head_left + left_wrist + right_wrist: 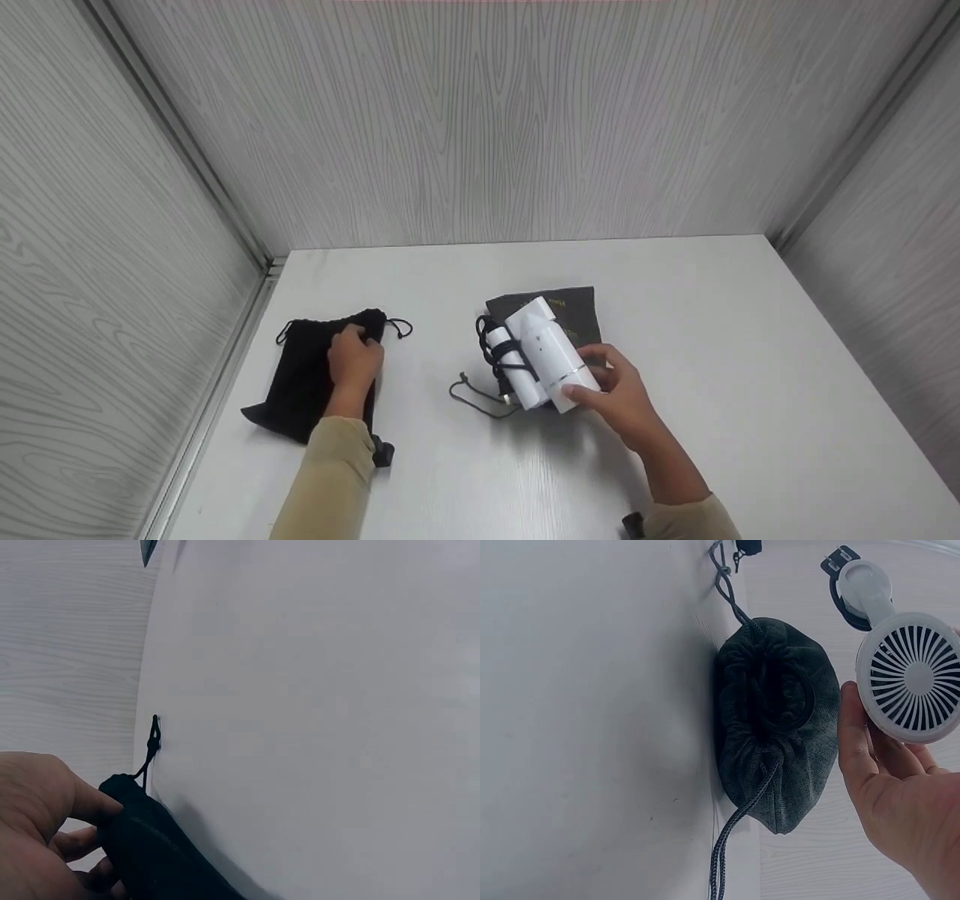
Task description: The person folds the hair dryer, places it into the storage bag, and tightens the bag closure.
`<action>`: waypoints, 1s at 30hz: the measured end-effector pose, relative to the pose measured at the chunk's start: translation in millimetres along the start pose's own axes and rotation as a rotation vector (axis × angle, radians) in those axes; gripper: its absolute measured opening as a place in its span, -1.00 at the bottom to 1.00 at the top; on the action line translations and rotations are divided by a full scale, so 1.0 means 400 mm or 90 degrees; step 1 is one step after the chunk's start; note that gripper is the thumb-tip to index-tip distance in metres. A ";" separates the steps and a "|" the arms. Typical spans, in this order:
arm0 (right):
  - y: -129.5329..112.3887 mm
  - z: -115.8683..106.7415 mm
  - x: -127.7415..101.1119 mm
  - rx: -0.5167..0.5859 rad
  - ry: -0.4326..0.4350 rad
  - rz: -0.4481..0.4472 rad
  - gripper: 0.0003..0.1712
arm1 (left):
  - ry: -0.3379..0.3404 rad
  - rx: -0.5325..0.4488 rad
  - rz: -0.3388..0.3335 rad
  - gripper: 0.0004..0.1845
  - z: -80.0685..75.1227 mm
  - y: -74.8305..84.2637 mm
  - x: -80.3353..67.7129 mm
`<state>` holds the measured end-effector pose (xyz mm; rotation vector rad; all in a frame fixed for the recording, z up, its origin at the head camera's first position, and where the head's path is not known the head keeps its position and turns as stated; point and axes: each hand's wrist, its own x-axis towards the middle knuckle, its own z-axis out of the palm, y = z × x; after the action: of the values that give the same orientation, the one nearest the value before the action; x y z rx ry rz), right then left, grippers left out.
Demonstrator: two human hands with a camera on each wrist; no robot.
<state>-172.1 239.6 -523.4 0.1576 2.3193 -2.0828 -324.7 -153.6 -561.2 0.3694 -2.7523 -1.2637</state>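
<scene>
- We see the black drawstring pouch (307,375) lying near the table's (750,360) left edge, limp and soft; left hand (352,364) pinches its gathered mouth.
- Our right hand (619,390) curls round the folded white hair dryer (544,352) at mid-table: rigid, smooth plastic, best gripped by the barrel, over the grey pouch (577,311).

A person's left hand (354,358) curls its fingers downward, forearm extended forward, while the right hand (619,394) reaches inward, fingers wrapped in a grip.
</scene>
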 end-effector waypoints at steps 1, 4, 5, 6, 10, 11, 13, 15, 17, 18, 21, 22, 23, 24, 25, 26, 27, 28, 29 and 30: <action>0.000 0.000 0.000 0.000 -0.001 -0.001 -0.28 | -0.001 -0.001 0.003 -0.52 -0.001 0.003 -0.001; 0.001 0.000 -0.001 -0.003 -0.002 -0.004 -0.28 | -0.005 -0.010 0.017 -0.54 -0.004 0.014 -0.005; 0.001 -0.001 -0.001 -0.004 -0.002 -0.005 -0.28 | -0.003 -0.013 0.022 -0.54 -0.005 0.017 -0.005; 0.002 -0.001 -0.001 -0.004 -0.001 -0.005 -0.28 | -0.001 -0.016 0.028 -0.55 -0.006 0.020 -0.006; 0.006 -0.002 -0.002 0.003 -0.003 -0.006 -0.28 | 0.008 -0.021 0.056 -0.56 -0.005 0.032 -0.010; 0.008 -0.003 -0.002 0.003 -0.005 -0.006 -0.28 | 0.011 -0.021 0.062 -0.56 -0.004 0.035 -0.011; 0.010 -0.003 -0.003 0.007 -0.007 -0.005 -0.28 | 0.013 -0.021 0.073 -0.57 -0.002 0.040 -0.014; 0.010 -0.003 -0.003 0.006 -0.004 -0.006 -0.28 | 0.013 -0.023 0.083 -0.58 0.000 0.043 -0.015; 0.012 -0.003 -0.003 0.006 -0.001 -0.005 -0.29 | 0.013 -0.027 0.087 -0.59 0.002 0.047 -0.016; 0.012 -0.003 -0.003 0.006 -0.001 -0.005 -0.29 | 0.013 -0.029 0.090 -0.59 0.003 0.048 -0.017; 0.013 -0.005 -0.003 0.011 0.001 -0.004 -0.30 | 0.012 -0.037 0.106 -0.61 0.003 0.055 -0.020; 0.012 -0.005 -0.003 0.012 0.000 -0.003 -0.30 | 0.012 -0.041 0.114 -0.62 0.003 0.058 -0.022; 0.012 -0.006 -0.003 0.012 0.001 -0.003 -0.30 | 0.012 -0.045 0.122 -0.63 0.002 0.061 -0.023; 0.012 -0.006 -0.003 0.012 0.001 -0.003 -0.30 | 0.012 -0.048 0.131 -0.64 0.001 0.065 -0.025; 0.011 -0.006 -0.003 0.011 0.002 -0.002 -0.30 | 0.012 -0.051 0.139 -0.65 0.000 0.070 -0.027; 0.011 -0.007 -0.003 0.010 0.003 -0.002 -0.30 | 0.012 -0.055 0.149 -0.66 -0.001 0.074 -0.029; 0.010 -0.007 -0.004 0.008 0.004 -0.002 -0.30 | 0.012 -0.057 0.153 -0.67 -0.003 0.079 -0.030; 0.010 -0.008 -0.004 0.006 0.005 -0.001 -0.30 | 0.011 -0.060 0.158 -0.67 -0.004 0.083 -0.032; 0.011 -0.008 -0.004 0.004 0.006 0.000 -0.30 | 0.011 -0.060 0.160 -0.68 -0.004 0.087 -0.033; 0.010 -0.009 -0.004 0.001 0.009 0.001 -0.30 | 0.010 -0.060 0.161 -0.68 -0.005 0.092 -0.036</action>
<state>-170.1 243.5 -527.0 0.1735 2.3253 -2.0891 -317.2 -128.4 -531.7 0.0215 -2.6109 -1.3094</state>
